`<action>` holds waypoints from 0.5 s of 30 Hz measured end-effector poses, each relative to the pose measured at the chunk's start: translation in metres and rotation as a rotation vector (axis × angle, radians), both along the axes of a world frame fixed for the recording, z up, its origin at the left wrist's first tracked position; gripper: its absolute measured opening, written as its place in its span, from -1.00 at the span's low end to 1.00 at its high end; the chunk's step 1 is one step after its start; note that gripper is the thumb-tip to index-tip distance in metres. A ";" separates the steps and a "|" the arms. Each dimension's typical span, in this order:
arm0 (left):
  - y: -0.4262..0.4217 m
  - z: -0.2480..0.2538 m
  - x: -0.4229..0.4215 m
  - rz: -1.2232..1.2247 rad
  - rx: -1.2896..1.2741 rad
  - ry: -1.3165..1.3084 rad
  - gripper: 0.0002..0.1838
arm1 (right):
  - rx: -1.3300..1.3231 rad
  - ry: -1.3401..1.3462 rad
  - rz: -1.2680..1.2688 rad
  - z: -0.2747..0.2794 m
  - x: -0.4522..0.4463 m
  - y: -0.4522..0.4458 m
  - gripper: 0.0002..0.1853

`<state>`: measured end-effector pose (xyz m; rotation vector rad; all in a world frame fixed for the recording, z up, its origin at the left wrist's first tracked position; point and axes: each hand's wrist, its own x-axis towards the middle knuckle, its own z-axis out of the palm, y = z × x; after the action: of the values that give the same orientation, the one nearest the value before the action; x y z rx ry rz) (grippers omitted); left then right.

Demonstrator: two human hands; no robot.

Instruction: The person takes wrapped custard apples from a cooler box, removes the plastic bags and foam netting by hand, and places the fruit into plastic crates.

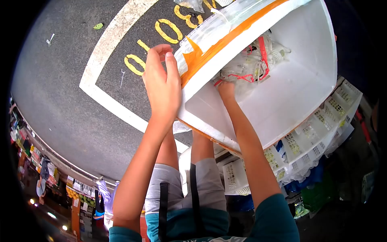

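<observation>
A white foam box [300, 86] with orange tape [225, 42] along its side is tilted with its open top facing me. My left hand [163, 82] is beside the box's left corner, its edge close against the taped side. The fingers there are loosely bent, the thumb stands apart, and nothing shows between them. Inside the box, my right hand [226, 88] reaches down to a bundle of clear plastic bags [246, 68] with red strips. Its fingers are closed at the near end of the bundle, by a red strip, and partly hidden by plastic.
White perforated crates [294, 145] stand to the right, below the box. On the left is asphalt [60, 76] with a white painted line [115, 107] and yellow characters [168, 31]. Stalls with fruit [82, 197] and a person in light purple [105, 195] are at lower left.
</observation>
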<state>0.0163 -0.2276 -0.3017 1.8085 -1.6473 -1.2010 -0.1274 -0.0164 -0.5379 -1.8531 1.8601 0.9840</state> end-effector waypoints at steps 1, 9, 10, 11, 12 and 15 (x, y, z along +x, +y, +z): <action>-0.002 0.002 0.000 0.013 -0.006 0.001 -0.75 | -0.028 -0.039 0.017 0.003 -0.002 0.000 -0.88; 0.000 -0.001 0.003 0.016 -0.042 -0.034 -0.72 | -0.066 -0.332 -0.078 0.056 -0.024 0.014 -0.89; 0.000 -0.003 0.003 0.009 -0.068 -0.056 -0.72 | -0.037 -0.365 -0.178 0.064 -0.029 0.016 -0.91; 0.000 -0.004 0.004 0.007 -0.075 -0.049 -0.72 | -0.009 -0.399 -0.278 0.073 -0.033 0.018 -0.93; 0.000 -0.004 0.005 0.003 -0.059 -0.085 -0.71 | -0.015 -0.395 -0.280 0.087 -0.037 0.017 -0.93; 0.001 -0.002 0.004 -0.014 -0.034 -0.155 -0.70 | -0.125 -0.498 -0.387 0.130 -0.050 0.013 -0.99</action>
<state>0.0198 -0.2269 -0.3035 1.9141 -1.7565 -1.0550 -0.1779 -0.0037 -0.4081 -1.5286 1.8810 0.2509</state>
